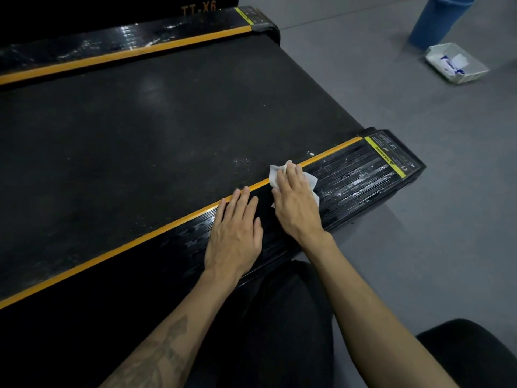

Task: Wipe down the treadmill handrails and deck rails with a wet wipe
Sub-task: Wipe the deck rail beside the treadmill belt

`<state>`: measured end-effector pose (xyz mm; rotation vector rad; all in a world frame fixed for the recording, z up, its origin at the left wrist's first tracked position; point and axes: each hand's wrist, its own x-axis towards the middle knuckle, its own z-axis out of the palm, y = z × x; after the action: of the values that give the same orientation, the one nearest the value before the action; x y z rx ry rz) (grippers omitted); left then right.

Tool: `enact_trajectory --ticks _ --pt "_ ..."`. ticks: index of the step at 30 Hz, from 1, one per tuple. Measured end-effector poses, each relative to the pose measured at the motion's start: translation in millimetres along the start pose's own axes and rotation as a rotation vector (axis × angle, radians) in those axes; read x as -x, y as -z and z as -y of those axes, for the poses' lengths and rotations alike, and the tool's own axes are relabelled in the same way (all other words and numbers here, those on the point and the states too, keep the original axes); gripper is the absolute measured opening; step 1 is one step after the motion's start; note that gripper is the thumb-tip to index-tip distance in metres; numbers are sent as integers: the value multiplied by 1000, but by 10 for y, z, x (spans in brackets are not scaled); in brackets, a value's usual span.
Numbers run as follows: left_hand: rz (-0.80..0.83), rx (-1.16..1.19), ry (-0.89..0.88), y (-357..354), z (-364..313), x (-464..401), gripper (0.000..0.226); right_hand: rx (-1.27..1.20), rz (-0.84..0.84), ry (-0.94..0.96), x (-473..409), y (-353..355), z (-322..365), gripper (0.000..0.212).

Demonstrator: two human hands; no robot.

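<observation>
Dark-trousered knees [293, 317] are seen lowest in frame, w/ both bare forearms reaching out over them to the near deck rail [361, 175] of the treadmill. L hand [237, 233] is laid flat on the rail's ribbed black top, fingers straight and close together, nothing held; its fingertips are set at the orange edge strip [156, 232]. R hand [296, 200] is placed just beside it, toward the rail's end, and the wet wipe [310, 182] is pressed onto the rail under it w/ fingers extended and slightly spread, not curled round it. Wipe is seen crumpled, w/ white corners sticking out ahead of the fingertips and off the outer side of the palm, partly over the orange strip. Beyond the wipe, wet streaks are visible on the ribs, up to a yellow warning label [387, 161] at the rail's end cap. Across from both hands the black belt [154, 130] is spread, and past it the far deck rail [126, 44] is seen, also glossy w/ streaks. Well apart from the wiping hand, on the grey floor [419, 219], a white wipe pack [456, 63] is lying near a blue bin [439, 21].
</observation>
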<state>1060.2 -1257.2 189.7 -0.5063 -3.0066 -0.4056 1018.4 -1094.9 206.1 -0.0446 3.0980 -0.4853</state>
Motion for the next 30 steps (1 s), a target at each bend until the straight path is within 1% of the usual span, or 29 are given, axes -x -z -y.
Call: enact_trajectory --ticks 2,4,6,9,13,16,19,21,24,27,30 --pt "-9 3 3 -2 -6 5 54 5 -18 37 7 18 -43 48" --pt "-16 8 5 -7 -5 1 54 33 -34 42 38 24 -59 52" --pt "-23 11 5 -18 -1 -3 54 77 -83 21 91 11 -52 56" --pt "-26 14 4 -33 1 -8 53 130 -148 -37 179 -10 9 56" --pt "-37 20 4 -32 -2 -11 52 86 -87 -141 246 -83 130 54" --pt "-33 21 8 -22 -7 -9 51 106 -11 -85 187 -131 179 54" --pt "-25 18 11 -11 -9 -6 52 118 45 -6 45 -36 42 57" --pt "-24 17 11 -5 -11 -9 52 151 53 1 6 43 -108 58" --pt "-22 11 11 -12 -10 -11 52 116 56 -76 128 41 -103 61" --pt "-25 0 8 -23 -8 -11 53 107 76 -7 207 -48 13 63" --pt "-32 -2 0 -26 -8 -7 53 98 79 49 31 33 -105 60"
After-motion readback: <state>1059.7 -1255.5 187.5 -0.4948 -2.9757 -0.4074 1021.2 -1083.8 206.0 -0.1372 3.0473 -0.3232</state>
